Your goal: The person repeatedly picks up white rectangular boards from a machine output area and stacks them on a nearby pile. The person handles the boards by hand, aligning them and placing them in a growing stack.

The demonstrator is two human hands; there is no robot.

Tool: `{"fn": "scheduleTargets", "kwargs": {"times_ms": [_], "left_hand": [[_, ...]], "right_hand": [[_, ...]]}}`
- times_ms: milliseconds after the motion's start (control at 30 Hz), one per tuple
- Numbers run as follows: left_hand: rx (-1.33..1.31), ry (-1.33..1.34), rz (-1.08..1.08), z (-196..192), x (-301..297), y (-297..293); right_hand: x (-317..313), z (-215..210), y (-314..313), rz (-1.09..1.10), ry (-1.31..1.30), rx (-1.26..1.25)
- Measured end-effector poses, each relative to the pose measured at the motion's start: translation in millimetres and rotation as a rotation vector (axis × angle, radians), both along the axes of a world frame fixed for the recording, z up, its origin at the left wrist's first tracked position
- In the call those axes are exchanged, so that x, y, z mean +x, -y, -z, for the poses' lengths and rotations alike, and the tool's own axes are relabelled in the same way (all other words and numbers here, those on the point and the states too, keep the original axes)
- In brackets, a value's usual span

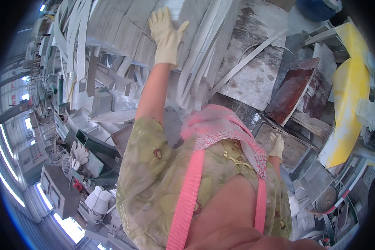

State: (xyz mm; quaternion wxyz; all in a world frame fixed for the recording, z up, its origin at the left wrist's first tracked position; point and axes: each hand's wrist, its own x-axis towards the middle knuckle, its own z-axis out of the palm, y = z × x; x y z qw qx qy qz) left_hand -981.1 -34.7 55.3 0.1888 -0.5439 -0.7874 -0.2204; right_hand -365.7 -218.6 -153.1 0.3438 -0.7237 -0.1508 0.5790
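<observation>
My left hand (166, 35), in a cream glove, reaches out at the upper middle. Its fingers are spread and the palm lies flat on a large stack of pale grey strips (123, 29) set side by side. Nothing shows in its grip. Beside it, long thin strips (204, 54) run past the stack's right side. My right hand (276, 146), also gloved, hangs low at my right side near a dusty wooden board (279, 143). Its fingers look stretched out and hold nothing that I can see; my body hides part of that arm.
A stained pale board (254, 62) lies right of the stack, with a loose strip (250, 60) across it. Farther right are a red-brown panel (291, 91) and a curved yellow piece (352, 91). Crates and a glove (79, 154) crowd the left. A blue container (314, 9) stands far right.
</observation>
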Motion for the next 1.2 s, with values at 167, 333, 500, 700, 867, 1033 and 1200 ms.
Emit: {"fn": "scheduleTargets", "kwargs": {"times_ms": [167,333,500,700,867,1033,1200], "left_hand": [[0.055,-0.202,-0.038,17.8,-14.4,-18.2],[0.104,-0.253,0.004,29.6,-24.0,-17.9],[0.015,-0.256,-0.038,29.3,-24.9,-19.5],[-0.186,-0.174,-0.060,10.2,-33.4,-14.3],[0.297,0.391,-0.043,-28.7,-25.8,4.4],[0.220,0.677,0.074,4.7,117.8,82.7],[-0.540,0.869,0.157,65.0,265.1,133.5]], "right_hand": [[25.2,9.1,32.2,0.029,-0.079,0.004],[29.6,3.1,23.9,-0.026,-0.054,-0.036],[31.3,2.3,6.0,-0.042,-0.140,0.105],[57.9,-0.7,29.0,-0.024,-0.140,0.145],[111.0,19.2,79.2,-0.022,-0.150,0.079],[172.7,56.7,128.7,-0.086,-0.070,-0.040],[223.2,54.8,175.1,-0.128,-0.055,-0.074]]}}
